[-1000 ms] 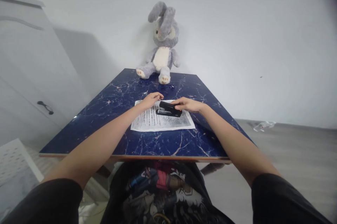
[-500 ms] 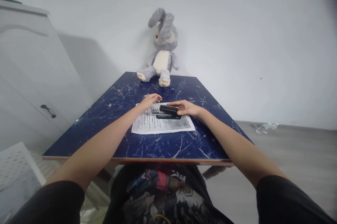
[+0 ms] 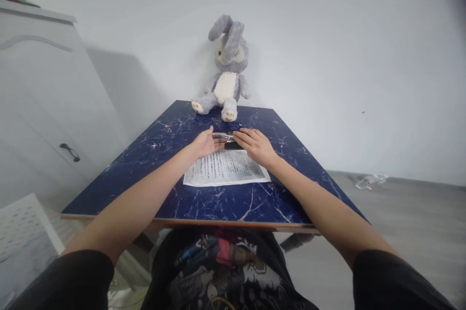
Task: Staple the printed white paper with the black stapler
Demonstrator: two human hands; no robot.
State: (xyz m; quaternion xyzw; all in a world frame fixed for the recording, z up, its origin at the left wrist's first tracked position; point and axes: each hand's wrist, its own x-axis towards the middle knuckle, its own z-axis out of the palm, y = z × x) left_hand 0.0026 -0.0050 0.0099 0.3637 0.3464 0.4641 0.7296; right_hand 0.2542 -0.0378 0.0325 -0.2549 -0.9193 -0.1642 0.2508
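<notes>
Right hand point(image 3: 257, 149) is holding the black stapler point(image 3: 233, 145), fingers lying over its right end, back of the hand facing up. Left hand point(image 3: 204, 145) is standing partly spread at the opposite end, thumb pointing up and apart from the fingers; these are meeting the silver metal strip point(image 3: 228, 138), though whether they are gripping it I cannot tell. Nearest, a dark shirt point(image 3: 225, 276) with a coloured print is filling the bottom of the view. Forearms are reaching across the brown front edge of the worktop point(image 3: 218, 205), which is showing a dark blue, white-veined surface. Printed sheet point(image 3: 225, 169) is lying on it. Stapler is sitting between the hands, over the sheet's far part; contact with the paper: cannot tell. Low at left, a white perforated panel point(image 3: 22, 227) is standing beside the worktop. At right, a clear object point(image 3: 371, 182) is lying on the grey floor point(image 3: 411, 232), too small to identify. White cabinet point(image 3: 40, 96) with a dark handle point(image 3: 70, 152) is standing at left. Grey plush rabbit point(image 3: 226, 88) is sitting at the worktop's far end, one ear drooping forward, the white wall point(image 3: 327, 48) rising behind
</notes>
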